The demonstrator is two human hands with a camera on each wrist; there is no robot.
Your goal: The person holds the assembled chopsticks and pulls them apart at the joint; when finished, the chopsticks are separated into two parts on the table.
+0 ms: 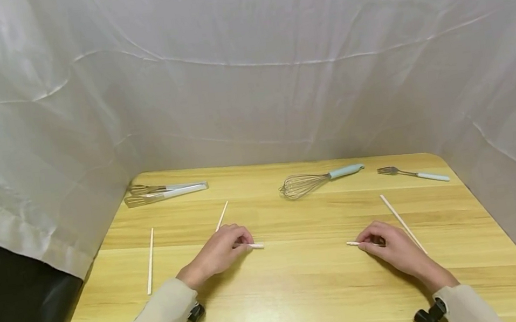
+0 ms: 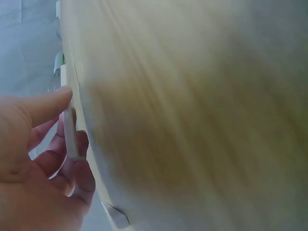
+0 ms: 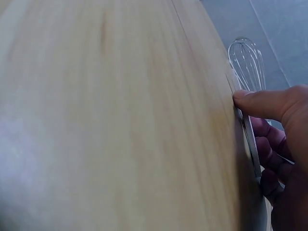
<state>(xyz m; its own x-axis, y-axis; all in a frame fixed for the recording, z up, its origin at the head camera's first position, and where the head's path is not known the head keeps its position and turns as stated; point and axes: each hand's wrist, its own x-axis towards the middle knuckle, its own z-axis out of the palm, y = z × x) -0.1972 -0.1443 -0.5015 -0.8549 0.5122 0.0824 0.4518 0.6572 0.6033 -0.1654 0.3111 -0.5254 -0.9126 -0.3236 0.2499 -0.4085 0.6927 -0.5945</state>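
Note:
Toward the left of the table, my left hand [image 1: 223, 250] pinches a short white stick [image 1: 257, 246] between thumb and fingers, its end poking out to the right. In the left wrist view this stick [image 2: 71, 134] lies along the curled fingers. Over on the right, my right hand [image 1: 391, 246] grips another short white stick [image 1: 353, 243], which points left. The right wrist view shows the thumb pressed on that stick [image 3: 252, 144]. Behind the left hand lies a slender white chopstick-like stick [image 1: 221, 214], partly hidden; a similar long stick [image 1: 400, 220] lies beside the right hand.
One more long white stick [image 1: 151, 262] lies at the left. Along the back of the wooden table [image 1: 281, 299] are metal tongs [image 1: 183, 190] with white handles, a whisk [image 1: 345, 171] and a fork [image 1: 431, 177]. Grey curtains [image 1: 249, 97] surround the table's back and sides.

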